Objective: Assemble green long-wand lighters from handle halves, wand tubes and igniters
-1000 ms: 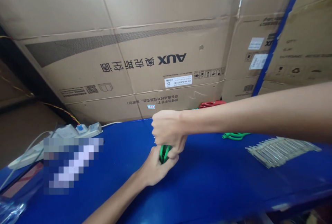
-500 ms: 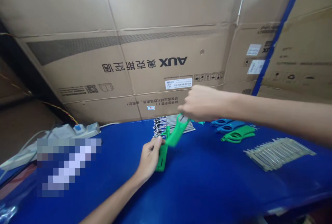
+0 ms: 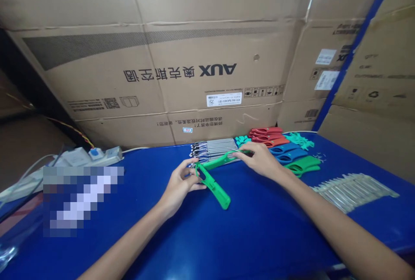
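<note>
Your left hand (image 3: 181, 180) grips the looped end of a green shell (image 3: 216, 190), whose other end slants near and right above the blue table (image 3: 259, 236). Your right hand (image 3: 262, 159) pinches the right end of a second green shell (image 3: 214, 163), which reaches left toward your left hand; I cannot tell whether the shells touch. Grey rods (image 3: 222, 145) lie just beyond, blue shells (image 3: 288, 150) just right of your right hand, clear tubes (image 3: 358, 191) farther right.
</note>
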A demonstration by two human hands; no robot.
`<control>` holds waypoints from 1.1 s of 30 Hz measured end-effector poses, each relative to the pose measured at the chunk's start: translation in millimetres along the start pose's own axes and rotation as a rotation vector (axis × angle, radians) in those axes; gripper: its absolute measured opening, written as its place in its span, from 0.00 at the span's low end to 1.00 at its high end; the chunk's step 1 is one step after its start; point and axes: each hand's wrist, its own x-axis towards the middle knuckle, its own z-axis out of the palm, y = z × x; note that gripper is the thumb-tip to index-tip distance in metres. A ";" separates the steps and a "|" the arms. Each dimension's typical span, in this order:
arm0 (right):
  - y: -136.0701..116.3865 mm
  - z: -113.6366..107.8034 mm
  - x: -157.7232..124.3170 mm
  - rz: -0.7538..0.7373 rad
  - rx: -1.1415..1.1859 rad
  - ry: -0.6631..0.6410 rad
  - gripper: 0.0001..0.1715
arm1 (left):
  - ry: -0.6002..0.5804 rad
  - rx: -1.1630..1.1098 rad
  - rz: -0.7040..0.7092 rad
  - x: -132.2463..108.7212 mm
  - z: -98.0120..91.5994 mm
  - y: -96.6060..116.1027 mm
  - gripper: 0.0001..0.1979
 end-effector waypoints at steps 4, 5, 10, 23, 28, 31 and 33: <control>8.1 9.5 -10.2 -0.009 0.087 0.052 0.10 | -0.174 0.138 -0.061 0.0 -3.6 -0.9 0.45; 8.7 9.8 -12.0 -0.020 0.106 0.039 0.09 | -0.226 0.199 -0.073 0.1 -5.3 -1.5 0.44; 4.7 11.9 -18.9 -0.129 0.169 -0.146 0.11 | -0.437 0.575 -0.091 -2.8 -16.6 0.6 0.28; 3.3 23.3 -25.1 -0.038 0.029 -0.371 0.18 | -0.469 1.293 0.364 -11.5 -22.5 19.5 0.16; 1.0 19.3 -23.2 0.020 -0.066 -0.374 0.16 | -0.494 1.321 0.417 -11.0 -19.7 14.1 0.16; 0.1 14.7 -23.6 0.014 -0.081 -0.422 0.16 | -0.487 1.312 0.430 -10.2 -19.3 11.4 0.16; 0.1 11.3 -24.4 0.010 -0.084 -0.449 0.20 | -0.483 1.301 0.433 -9.4 -20.1 9.0 0.15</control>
